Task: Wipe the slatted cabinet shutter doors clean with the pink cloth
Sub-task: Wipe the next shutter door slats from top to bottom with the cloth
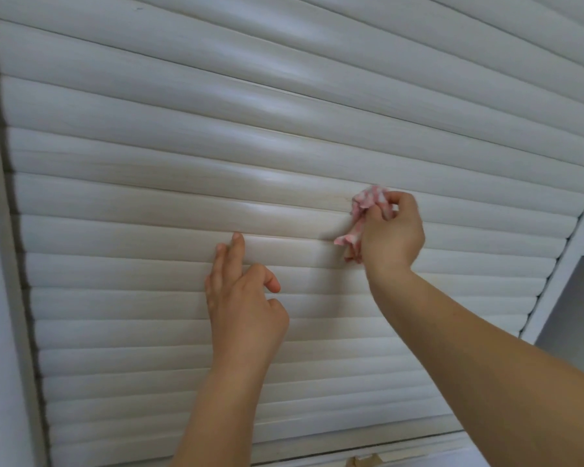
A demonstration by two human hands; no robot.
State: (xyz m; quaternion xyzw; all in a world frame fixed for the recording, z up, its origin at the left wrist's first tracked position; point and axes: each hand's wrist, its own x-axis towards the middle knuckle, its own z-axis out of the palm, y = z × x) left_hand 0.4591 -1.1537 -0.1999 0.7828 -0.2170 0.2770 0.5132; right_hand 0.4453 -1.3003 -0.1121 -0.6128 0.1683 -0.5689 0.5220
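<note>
- The shutter door (216, 146) fills almost the whole view — rows of rounded white slats running across, seen from below at an angle.
- The right hand (390, 230) is raised against the slats on the right side of the door, fingers curled round the pink cloth (364, 210).
- The cloth is bunched up — pink with white patches — and pressed to a slat, its upper part sticking out above the fingers and a loose end hanging below the hand.
- A small brownish mark shows on the slat just left of the cloth.
- The left hand (243, 298) is lower and to the left, holding nothing; two fingers are stretched straight with their tips touching a slat, and the others are loosely bent.
- A white frame (553, 281) borders the slats on the right, and a dark gap runs down the left edge.
</note>
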